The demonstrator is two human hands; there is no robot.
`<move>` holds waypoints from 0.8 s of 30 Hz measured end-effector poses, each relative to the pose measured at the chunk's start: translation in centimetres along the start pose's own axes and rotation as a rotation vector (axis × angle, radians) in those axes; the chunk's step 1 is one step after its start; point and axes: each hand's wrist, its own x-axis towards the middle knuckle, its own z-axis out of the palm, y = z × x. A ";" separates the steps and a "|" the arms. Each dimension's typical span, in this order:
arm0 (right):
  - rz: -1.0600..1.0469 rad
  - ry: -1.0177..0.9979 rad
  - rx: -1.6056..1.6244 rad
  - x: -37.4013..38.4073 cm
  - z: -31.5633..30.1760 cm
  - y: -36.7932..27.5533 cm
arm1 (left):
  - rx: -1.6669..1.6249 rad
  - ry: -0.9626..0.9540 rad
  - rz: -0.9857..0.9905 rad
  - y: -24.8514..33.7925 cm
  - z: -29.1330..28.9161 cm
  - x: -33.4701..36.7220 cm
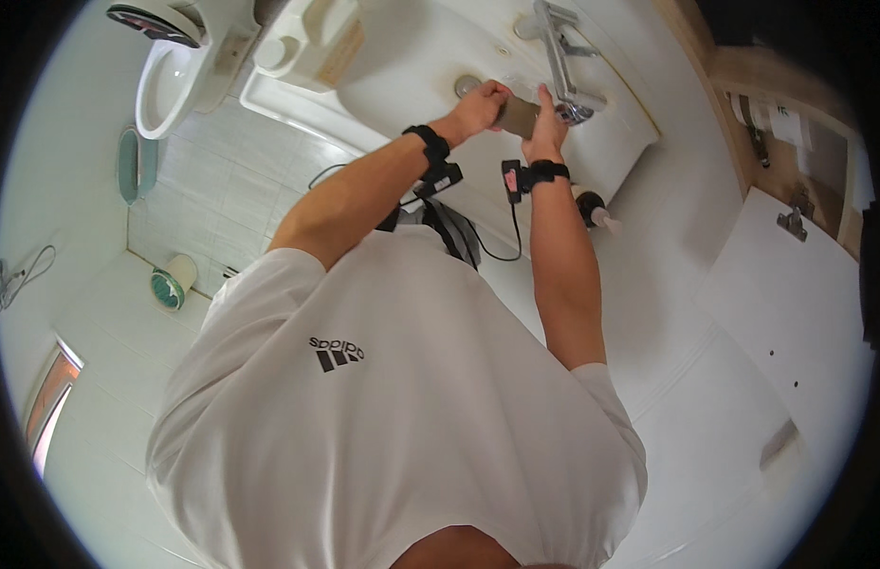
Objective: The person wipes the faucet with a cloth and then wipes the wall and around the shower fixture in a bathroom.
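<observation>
Over the white sink basin (393,66), both hands hold a grey-brown rectangular pad (519,118), perhaps a sponge. My left hand (476,108) is closed on its left end, with the fingers curled. At the other end my right hand (546,133) grips it, one digit pointing up toward the faucet. The chrome faucet (557,57) stands at the right of the basin, its spout end close beside my right hand. Left of my left hand shows the round drain (467,85). Whether water is running I cannot tell.
A large whitish jug (307,43) stands on the sink's left rim. A dark pump bottle (589,204) is right of my right forearm. Farther left are a toilet (170,85), a green basin (137,166) and a bin (174,282). An open cabinet door (781,294) hangs at right.
</observation>
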 end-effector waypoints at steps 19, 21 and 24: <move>-0.073 -0.004 0.000 -0.4 0.1 -0.4 | -0.036 0.032 -0.094 -0.1 0.1 -1.0; -0.070 0.015 -0.071 1.7 -1.4 0.4 | 0.027 0.035 -0.076 0.2 0.5 -0.5; -0.001 -0.054 0.110 3.1 -3.1 1.0 | 0.136 0.044 -0.068 0.8 1.8 0.6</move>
